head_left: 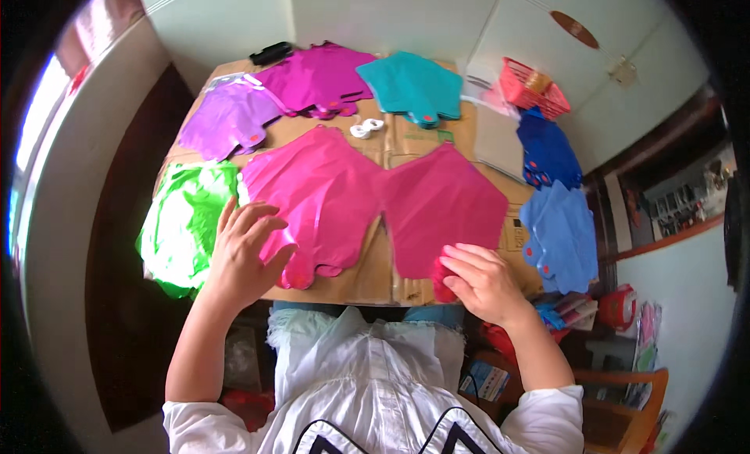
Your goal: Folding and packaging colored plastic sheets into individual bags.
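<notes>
Two bright pink pieces of thin sheet material lie side by side in the middle of the table: the left pink sheet point(324, 181) and the right pink sheet point(445, 196). They meet near their upper middle and part lower down. My left hand point(246, 251) hovers over the left pink sheet's outer edge, beside the green pile, fingers apart and holding nothing. At the right sheet's lower edge, my right hand point(484, 282) has its fingers closed on a bunched pink tab point(444, 276). Whether this tab belongs to the sheet is not plain.
A cardboard-covered table point(402, 130) bears the green pile point(187, 220), lilac pile point(226, 118), magenta pile point(320, 75), teal pile point(414, 87), dark blue pile point(547, 149) and light blue pile point(561, 227). White rolls point(366, 128) and a red basket point(535, 87) stand behind. A wooden chair point(652, 399) stands right.
</notes>
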Action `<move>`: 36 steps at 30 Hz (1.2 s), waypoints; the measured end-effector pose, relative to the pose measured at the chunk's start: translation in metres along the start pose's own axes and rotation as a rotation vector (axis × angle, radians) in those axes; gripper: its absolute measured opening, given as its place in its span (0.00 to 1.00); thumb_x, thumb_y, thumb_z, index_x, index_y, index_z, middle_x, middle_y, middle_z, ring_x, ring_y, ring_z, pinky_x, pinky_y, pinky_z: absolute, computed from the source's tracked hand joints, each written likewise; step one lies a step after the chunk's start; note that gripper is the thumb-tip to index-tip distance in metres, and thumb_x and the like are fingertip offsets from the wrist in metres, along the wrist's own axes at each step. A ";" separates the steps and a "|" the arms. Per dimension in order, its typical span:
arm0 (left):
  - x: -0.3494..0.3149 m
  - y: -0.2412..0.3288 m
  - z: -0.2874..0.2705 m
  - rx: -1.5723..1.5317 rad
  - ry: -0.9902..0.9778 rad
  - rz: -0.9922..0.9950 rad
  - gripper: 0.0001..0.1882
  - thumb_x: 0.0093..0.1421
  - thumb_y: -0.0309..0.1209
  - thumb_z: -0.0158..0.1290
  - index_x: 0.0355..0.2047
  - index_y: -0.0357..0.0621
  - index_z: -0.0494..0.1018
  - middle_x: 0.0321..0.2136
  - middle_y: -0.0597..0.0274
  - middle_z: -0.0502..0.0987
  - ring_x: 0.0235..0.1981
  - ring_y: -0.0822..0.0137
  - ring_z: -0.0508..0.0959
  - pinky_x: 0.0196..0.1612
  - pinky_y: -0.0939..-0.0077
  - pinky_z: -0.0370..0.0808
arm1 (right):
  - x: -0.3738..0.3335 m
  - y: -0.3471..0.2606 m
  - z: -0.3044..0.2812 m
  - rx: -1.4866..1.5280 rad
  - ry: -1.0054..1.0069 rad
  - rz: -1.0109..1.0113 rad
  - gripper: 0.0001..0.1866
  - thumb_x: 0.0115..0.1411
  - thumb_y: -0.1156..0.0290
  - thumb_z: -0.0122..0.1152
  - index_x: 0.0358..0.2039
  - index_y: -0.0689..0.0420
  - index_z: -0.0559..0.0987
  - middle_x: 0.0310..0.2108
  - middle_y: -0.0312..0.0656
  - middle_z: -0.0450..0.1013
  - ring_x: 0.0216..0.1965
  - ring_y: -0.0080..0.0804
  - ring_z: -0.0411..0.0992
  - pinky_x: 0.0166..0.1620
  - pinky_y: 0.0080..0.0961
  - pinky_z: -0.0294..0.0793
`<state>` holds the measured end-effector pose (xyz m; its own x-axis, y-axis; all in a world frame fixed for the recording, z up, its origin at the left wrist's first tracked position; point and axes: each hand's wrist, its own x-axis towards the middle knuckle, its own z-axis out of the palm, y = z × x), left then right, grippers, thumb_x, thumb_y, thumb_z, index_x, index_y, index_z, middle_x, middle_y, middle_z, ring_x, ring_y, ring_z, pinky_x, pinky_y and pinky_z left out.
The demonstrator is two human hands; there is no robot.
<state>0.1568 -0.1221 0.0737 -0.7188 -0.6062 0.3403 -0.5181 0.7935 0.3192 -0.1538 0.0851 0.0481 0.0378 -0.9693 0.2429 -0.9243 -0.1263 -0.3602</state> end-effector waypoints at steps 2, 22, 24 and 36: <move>-0.010 -0.018 -0.013 -0.049 0.017 -0.038 0.12 0.53 0.30 0.61 0.38 0.44 0.76 0.43 0.57 0.76 0.48 0.56 0.76 0.62 0.49 0.61 | -0.002 -0.002 0.000 -0.012 0.016 0.033 0.15 0.56 0.64 0.63 0.40 0.60 0.82 0.46 0.48 0.76 0.49 0.46 0.72 0.54 0.39 0.70; -0.140 -0.098 -0.030 0.087 0.071 0.073 0.12 0.53 0.23 0.57 0.39 0.42 0.77 0.42 0.58 0.76 0.46 0.57 0.76 0.49 0.66 0.74 | 0.134 -0.095 0.006 0.216 0.046 -0.355 0.07 0.54 0.75 0.63 0.33 0.61 0.81 0.35 0.46 0.79 0.36 0.42 0.77 0.42 0.34 0.73; -0.139 -0.102 -0.031 -0.012 0.067 0.002 0.10 0.53 0.23 0.57 0.37 0.42 0.78 0.40 0.59 0.77 0.44 0.59 0.77 0.47 0.67 0.75 | 0.166 -0.122 0.037 0.331 0.010 -0.473 0.06 0.54 0.74 0.62 0.32 0.61 0.81 0.33 0.46 0.79 0.34 0.41 0.77 0.41 0.34 0.73; -0.116 -0.123 -0.063 -0.445 -0.204 -0.376 0.09 0.58 0.29 0.55 0.36 0.35 0.79 0.33 0.53 0.78 0.35 0.58 0.79 0.40 0.69 0.75 | 0.236 -0.203 0.158 0.702 -0.502 -0.280 0.12 0.58 0.71 0.54 0.38 0.61 0.81 0.36 0.53 0.78 0.39 0.45 0.77 0.44 0.33 0.75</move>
<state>0.3332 -0.1527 0.0511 -0.6210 -0.7833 -0.0291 -0.5418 0.4021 0.7381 0.1025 -0.1515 0.0365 0.5397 -0.8408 0.0419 -0.4184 -0.3111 -0.8533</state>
